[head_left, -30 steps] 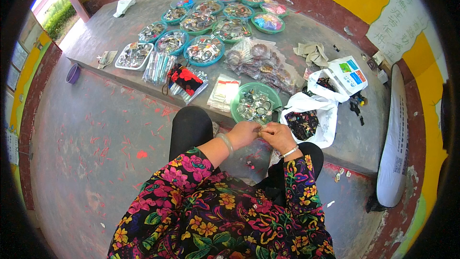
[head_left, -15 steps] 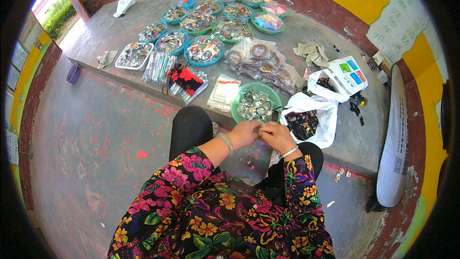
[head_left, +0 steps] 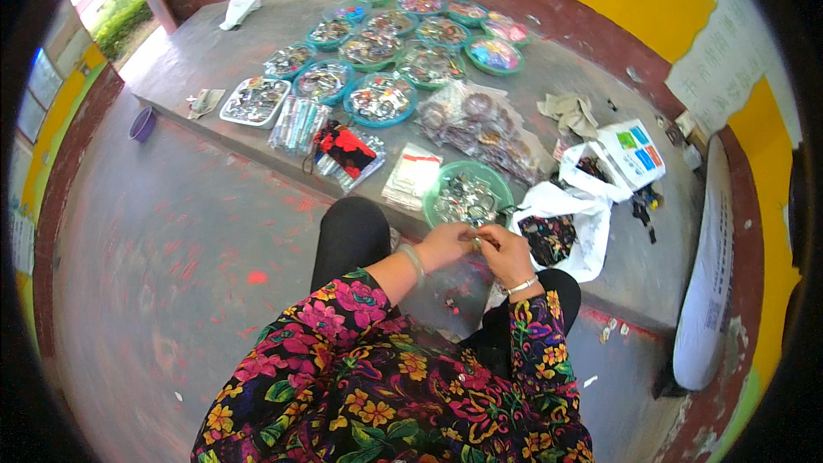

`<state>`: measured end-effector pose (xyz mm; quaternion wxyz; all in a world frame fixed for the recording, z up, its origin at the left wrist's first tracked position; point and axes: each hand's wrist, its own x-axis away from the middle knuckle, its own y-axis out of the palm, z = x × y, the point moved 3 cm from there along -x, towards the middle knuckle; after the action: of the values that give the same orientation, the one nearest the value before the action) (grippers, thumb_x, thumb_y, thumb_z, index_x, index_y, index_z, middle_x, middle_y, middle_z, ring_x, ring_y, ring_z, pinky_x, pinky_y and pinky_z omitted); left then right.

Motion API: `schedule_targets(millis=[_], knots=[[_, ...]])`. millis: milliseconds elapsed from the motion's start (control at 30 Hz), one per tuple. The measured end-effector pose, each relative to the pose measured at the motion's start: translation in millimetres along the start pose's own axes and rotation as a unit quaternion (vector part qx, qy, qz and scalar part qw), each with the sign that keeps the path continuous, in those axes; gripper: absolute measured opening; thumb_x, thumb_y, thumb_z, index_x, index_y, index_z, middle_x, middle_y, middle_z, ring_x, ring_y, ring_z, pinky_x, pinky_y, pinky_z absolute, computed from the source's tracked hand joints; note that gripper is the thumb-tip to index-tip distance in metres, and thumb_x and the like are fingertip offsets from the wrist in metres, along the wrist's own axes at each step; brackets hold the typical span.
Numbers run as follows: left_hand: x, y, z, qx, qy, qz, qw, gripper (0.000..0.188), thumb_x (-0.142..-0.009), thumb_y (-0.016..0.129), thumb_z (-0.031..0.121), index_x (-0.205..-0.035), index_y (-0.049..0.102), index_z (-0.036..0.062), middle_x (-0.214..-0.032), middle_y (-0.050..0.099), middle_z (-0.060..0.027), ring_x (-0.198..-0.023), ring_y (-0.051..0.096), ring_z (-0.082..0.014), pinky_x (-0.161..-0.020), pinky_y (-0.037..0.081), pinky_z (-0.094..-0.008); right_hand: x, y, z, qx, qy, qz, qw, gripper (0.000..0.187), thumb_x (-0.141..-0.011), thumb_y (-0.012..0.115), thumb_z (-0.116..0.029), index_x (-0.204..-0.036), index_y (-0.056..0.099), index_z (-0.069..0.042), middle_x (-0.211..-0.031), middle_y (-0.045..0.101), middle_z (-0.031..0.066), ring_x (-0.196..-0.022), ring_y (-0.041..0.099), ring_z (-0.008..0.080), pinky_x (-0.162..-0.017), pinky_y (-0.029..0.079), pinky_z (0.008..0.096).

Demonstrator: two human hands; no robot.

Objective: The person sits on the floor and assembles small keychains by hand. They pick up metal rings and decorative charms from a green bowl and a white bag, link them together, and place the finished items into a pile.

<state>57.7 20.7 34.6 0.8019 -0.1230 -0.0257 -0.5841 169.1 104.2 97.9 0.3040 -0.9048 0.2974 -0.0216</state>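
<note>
My left hand point(head_left: 446, 245) and my right hand point(head_left: 509, 255) meet fingertip to fingertip just below a green basin point(head_left: 431, 202). Both are closed in a pinch around a small yellowish bit point(head_left: 476, 242), too small to name. Small shiny packaged pieces point(head_left: 467, 197) fill the basin. Right of my right hand, a white plastic bag point(head_left: 591, 236) stands open with dark, speckled small items point(head_left: 549, 238) inside. Flat clear packets point(head_left: 411, 176) lie to the left of the basin.
Several round basins point(head_left: 380, 99) of small goods cover the raised ledge, beside a white tray point(head_left: 255, 101). Clear bags of brown rings point(head_left: 480, 124), a red-and-black pouch point(head_left: 345, 150) and a second white bag point(head_left: 630, 159) lie closer. A purple bucket point(head_left: 142, 124) stands on the floor, left.
The view has shifted, so the scene sits slightly lower and further right. My right hand has turned a little, and the small bit between my fingertips shows more.
</note>
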Motion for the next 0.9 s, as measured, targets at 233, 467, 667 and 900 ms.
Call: schedule_targets(millis=[233, 467, 667, 900], knots=[[7, 0, 18, 0.217, -0.053, -0.027, 0.974, 0.031, -0.078, 0.055, 0.015, -0.105, 0.055, 0.0009, -0.087, 0.058, -0.0019, -0.078, 0.052, -0.0092, -0.065, 0.043, -0.023, 1, 4, 10, -0.038, -0.009, 0.003, 0.999, 0.021, -0.073, 0.055, -0.001, -0.094, 0.055, -0.003, -0.079, 0.062, 0.0144, -0.071, 0.063, 0.0254, -0.061, 0.049, 0.0291], [-3, -2, 1, 0.14, -0.002, 0.119, 0.983, 0.022, -0.081, 0.053, 0.021, -0.086, 0.061, 0.0008, -0.078, 0.06, -0.0034, -0.068, 0.053, -0.0086, -0.06, 0.043, -0.0234, 5, 13, -19, 0.073, -0.101, -0.021, 0.992, 0.051, -0.073, 0.051, 0.0, -0.122, 0.036, -0.008, -0.085, 0.06, 0.0187, -0.076, 0.061, 0.0341, -0.064, 0.049, 0.039], [0, -8, 7, 0.037, 0.021, 0.174, 0.984, 0.022, -0.081, 0.049, 0.019, -0.081, 0.061, 0.0005, -0.072, 0.062, -0.0103, -0.068, 0.057, -0.0151, -0.062, 0.045, -0.0302, 5, 22, -23, 0.159, -0.172, -0.032, 0.972, 0.056, -0.071, 0.052, -0.001, -0.124, 0.035, -0.006, -0.084, 0.058, 0.0199, -0.073, 0.057, 0.0359, -0.064, 0.047, 0.0425], [2, -7, 8, -0.077, 0.015, 0.206, 0.975, 0.027, -0.082, 0.045, 0.022, -0.083, 0.061, 0.0003, -0.078, 0.06, -0.0225, -0.073, 0.059, -0.0344, -0.066, 0.046, -0.0388, 4, 26, -29, 0.21, -0.2, -0.039, 0.956, 0.055, -0.069, 0.052, -0.001, -0.122, 0.038, -0.006, -0.083, 0.059, 0.0185, -0.071, 0.058, 0.0335, -0.062, 0.047, 0.0407]])
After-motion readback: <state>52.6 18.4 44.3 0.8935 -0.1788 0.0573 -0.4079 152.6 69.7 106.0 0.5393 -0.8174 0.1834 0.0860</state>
